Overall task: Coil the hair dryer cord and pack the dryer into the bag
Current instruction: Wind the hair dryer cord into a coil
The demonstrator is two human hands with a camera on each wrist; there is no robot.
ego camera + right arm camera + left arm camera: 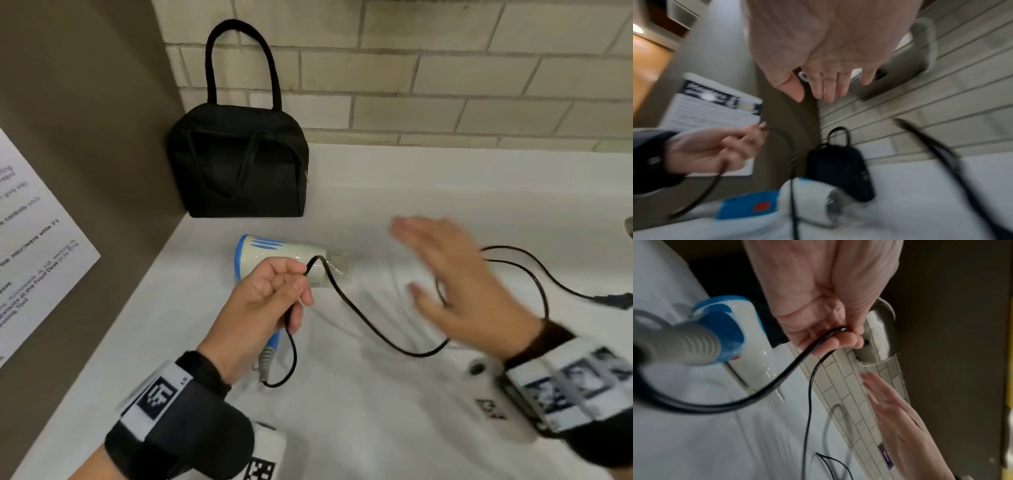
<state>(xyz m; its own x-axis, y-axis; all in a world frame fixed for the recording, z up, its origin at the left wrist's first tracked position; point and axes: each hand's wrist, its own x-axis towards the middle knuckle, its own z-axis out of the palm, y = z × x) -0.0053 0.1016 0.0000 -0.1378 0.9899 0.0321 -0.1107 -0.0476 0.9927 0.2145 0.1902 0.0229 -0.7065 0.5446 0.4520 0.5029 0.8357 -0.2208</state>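
The left hand (260, 305) pinches the thin, limp black cord (363, 318) at centre frame; the right hand (455, 284) hovers open. The white-and-blue plastic hair dryer (274, 255), probably light, lies below the black fabric bag (236, 164); grasp its handle.

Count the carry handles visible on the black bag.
2. One handle stands upright against the tiled wall above the bag; the other handle has flopped down flat over the bag's front face. Nothing suggests a hidden third.

black wrist straps (191, 407), patterned, perhaps fiducial, tags (158, 394)
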